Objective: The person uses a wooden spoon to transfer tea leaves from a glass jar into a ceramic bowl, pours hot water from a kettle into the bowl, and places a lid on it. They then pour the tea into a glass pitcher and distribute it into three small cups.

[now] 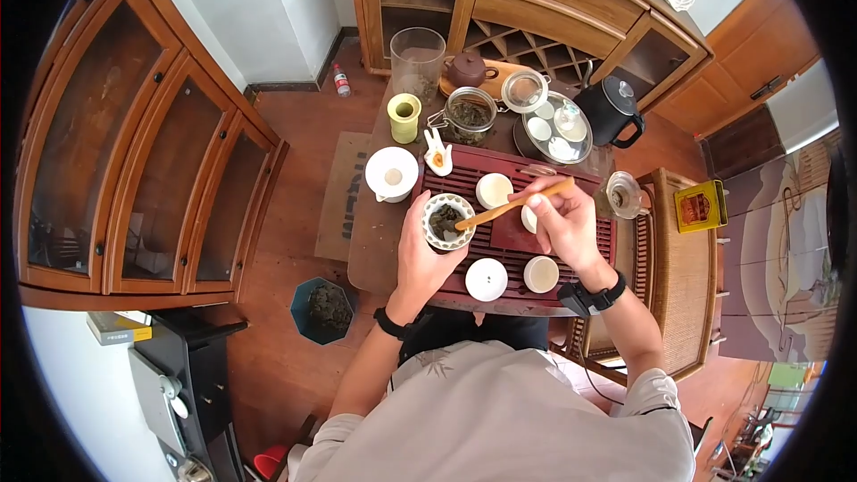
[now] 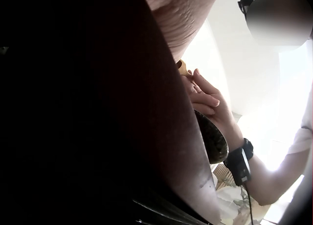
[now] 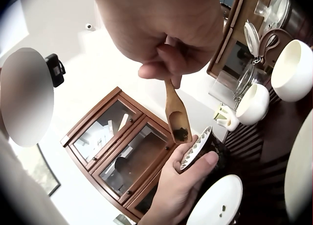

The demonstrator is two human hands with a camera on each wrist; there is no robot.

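Note:
My left hand holds a small tea cup with a patterned rim, with dark tea leaves inside. My right hand pinches a wooden tea scoop near its handle end. In the head view the scoop's tip overlaps the cup's opening. The right wrist view shows a few dark leaves at the scoop's tip, close over the cup rim. Below the hands lies a dark red slatted tea tray. On it, close by, a white lid-like dish bears a few specks.
White cups stand on the tray. Behind it are an opened glass jar of leaves, a brown teapot and a black kettle. A glass pitcher stands right, a white bowl left. A bin sits on the floor.

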